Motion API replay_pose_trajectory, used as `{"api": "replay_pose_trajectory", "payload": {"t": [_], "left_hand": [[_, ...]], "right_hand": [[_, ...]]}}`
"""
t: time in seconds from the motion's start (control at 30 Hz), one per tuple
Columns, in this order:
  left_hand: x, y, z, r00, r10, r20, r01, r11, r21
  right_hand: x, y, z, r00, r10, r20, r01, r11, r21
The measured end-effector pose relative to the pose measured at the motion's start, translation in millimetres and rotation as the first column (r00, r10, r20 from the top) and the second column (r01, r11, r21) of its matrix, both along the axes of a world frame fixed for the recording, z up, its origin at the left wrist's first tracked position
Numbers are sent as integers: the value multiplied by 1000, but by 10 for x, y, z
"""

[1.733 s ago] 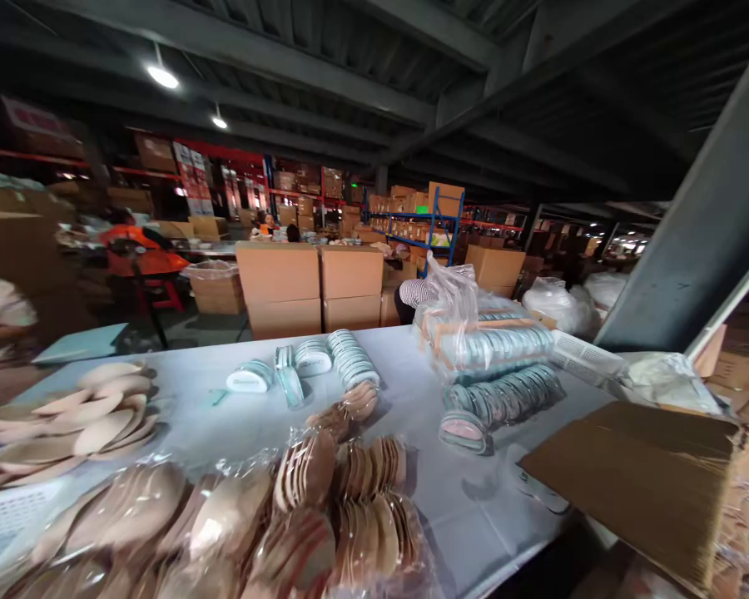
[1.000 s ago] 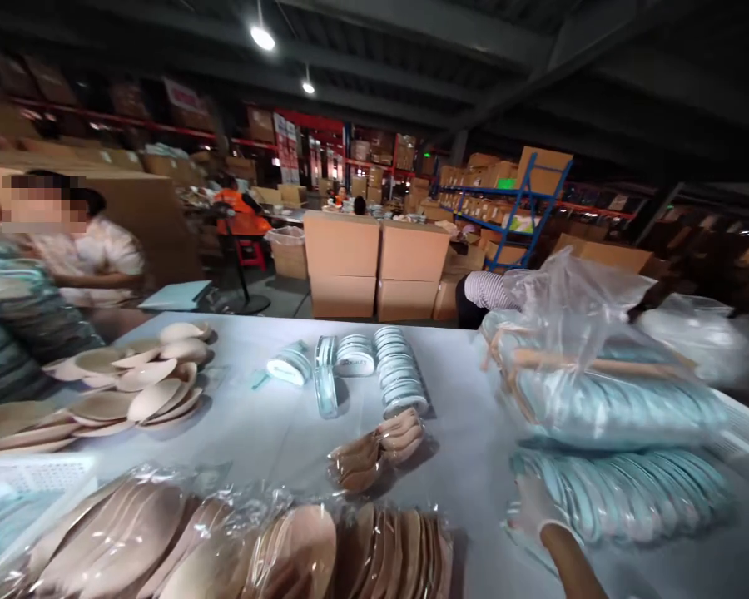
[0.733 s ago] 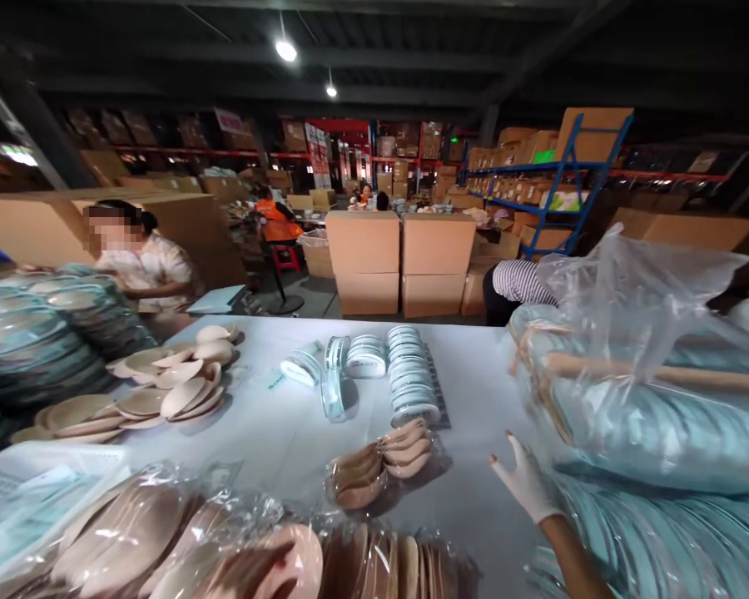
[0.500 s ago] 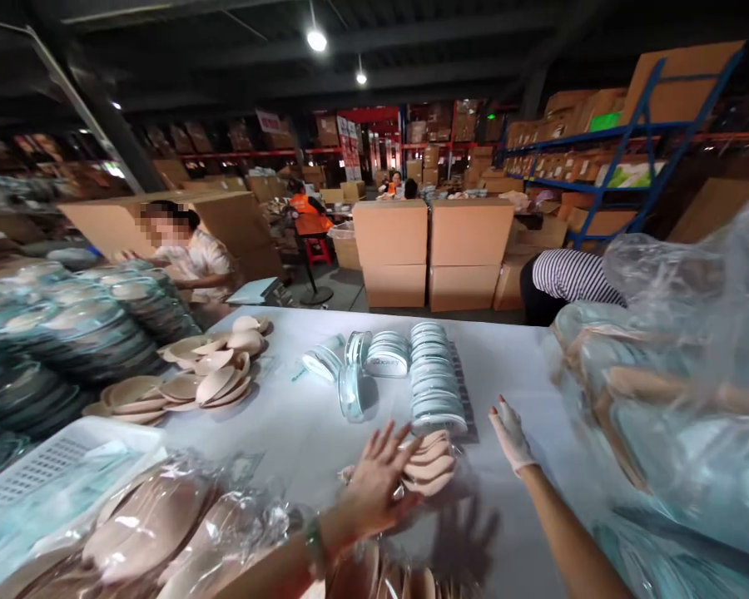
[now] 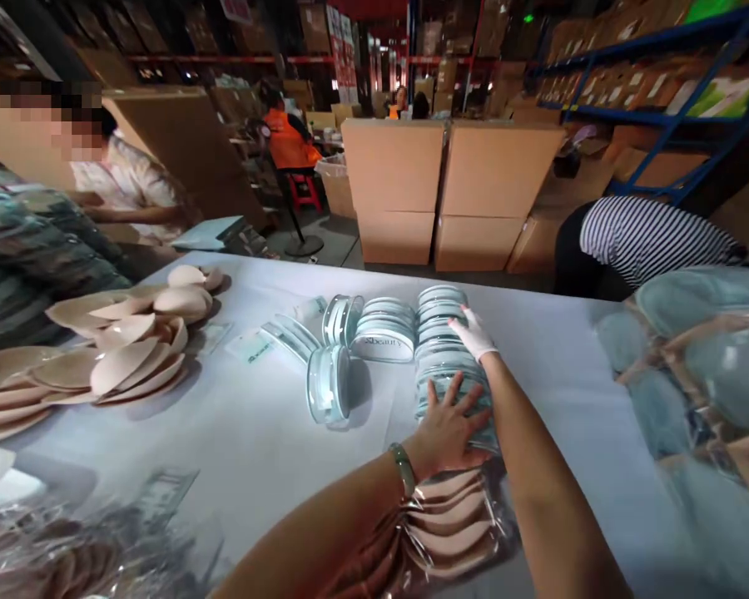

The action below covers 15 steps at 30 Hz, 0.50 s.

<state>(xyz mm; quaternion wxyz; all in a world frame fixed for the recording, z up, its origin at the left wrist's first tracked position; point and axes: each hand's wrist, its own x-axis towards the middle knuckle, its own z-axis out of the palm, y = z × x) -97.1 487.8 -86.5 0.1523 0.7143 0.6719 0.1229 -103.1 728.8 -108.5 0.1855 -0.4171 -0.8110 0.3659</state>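
I am looking into a warehouse packing floor: stacked cardboard boxes [image 5: 449, 187], blue racking [image 5: 667, 108] loaded with cartons, and a long white table [image 5: 255, 433] where other workers [image 5: 125, 187] sit sorting goods.

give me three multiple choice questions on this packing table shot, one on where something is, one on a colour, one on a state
1. Where does the left hand rest?
A. near end of the row of round cases
B. on a cardboard box
C. on the beige pads

2. What colour is the glove on the right hand?
A. black
B. white
C. orange

3. How is the left hand?
A. clenched in a fist
B. open, fingers spread
C. pinching a tag

Answers: 1 A, its palm lies on the row's near end; 2 B, the glove shows white; 3 B, the fingers fan out flat.
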Motion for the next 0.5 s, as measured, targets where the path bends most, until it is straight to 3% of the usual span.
{"api": "replay_pose_trajectory", "payload": {"t": [0.13, 0.27, 0.4, 0.5], "left_hand": [[-182, -217, 25, 999, 28, -28, -29, 999, -25], [-501, -513, 81, 994, 77, -81, -85, 991, -99], [-821, -888, 73, 987, 76, -139, -91, 991, -100], [-1022, -1255, -15, 977, 71, -201, -79, 996, -30]], "right_hand": [[-263, -225, -73, 998, 18, -57, -18, 1000, -9], [-612, -619, -19, 998, 50, -39, -51, 998, -46], [-801, -1099, 201, 993, 92, 78, -88, 995, -51], [-726, -1475, 441, 947, 217, 236, -207, 976, -67]]}}
